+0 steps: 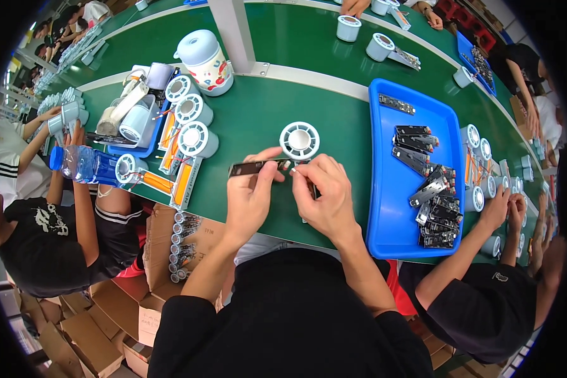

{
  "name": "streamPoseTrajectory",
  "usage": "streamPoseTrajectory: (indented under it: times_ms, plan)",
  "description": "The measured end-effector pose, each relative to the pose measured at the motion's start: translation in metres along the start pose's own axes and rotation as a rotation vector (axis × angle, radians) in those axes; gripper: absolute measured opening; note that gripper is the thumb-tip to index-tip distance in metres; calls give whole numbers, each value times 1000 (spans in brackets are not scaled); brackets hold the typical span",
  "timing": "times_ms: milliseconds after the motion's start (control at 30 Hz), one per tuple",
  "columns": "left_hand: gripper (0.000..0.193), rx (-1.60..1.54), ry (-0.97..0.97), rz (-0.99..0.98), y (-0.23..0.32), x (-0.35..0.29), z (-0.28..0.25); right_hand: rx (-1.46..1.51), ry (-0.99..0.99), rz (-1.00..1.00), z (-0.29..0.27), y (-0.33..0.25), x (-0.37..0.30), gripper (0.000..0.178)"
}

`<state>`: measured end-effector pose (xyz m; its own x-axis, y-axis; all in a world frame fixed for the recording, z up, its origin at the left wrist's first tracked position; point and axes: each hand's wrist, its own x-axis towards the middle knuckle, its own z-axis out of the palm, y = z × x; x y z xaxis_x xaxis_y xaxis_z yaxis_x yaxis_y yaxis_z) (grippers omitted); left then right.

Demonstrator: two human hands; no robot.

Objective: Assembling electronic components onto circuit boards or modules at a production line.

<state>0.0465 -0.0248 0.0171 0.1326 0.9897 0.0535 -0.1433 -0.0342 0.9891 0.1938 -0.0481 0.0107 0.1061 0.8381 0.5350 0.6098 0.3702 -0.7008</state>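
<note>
In my left hand [249, 205] is a narrow black circuit board module [246, 168], gripped between thumb and fingers, its end pointing at my right hand. My right hand [327, 195] is closed in a pinch on a small white plug [293, 169], close to the module's end; whether plug and module touch I cannot tell. Just beyond my fingertips a round pale-blue fan-like head [300, 140] with a slotted ring faces up on the green table. Anything below it is mostly hidden by my hands.
A blue tray [379, 189] of black modules stands at my right. To my left are several similar heads with orange-celled handles [183, 183], a water bottle [88, 165], a filled bin [151, 126] and a patterned jug [205, 63]. Co-workers sit on both sides; cardboard boxes [91, 340] lie below.
</note>
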Motion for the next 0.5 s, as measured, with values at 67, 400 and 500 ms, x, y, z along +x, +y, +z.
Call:
streamPoseTrajectory:
  times_ms: [67,400,500]
  plan:
    - [24,-2,-15,31,-6,-2,5,-27,4,1,-1,1,1,5]
    - [24,-28,-1,129,-13,-9,7,-79,18,4,-1,-1,2,6]
    - [26,-15,18,174,-14,-11,9,-24,18,38,2,2,0,7]
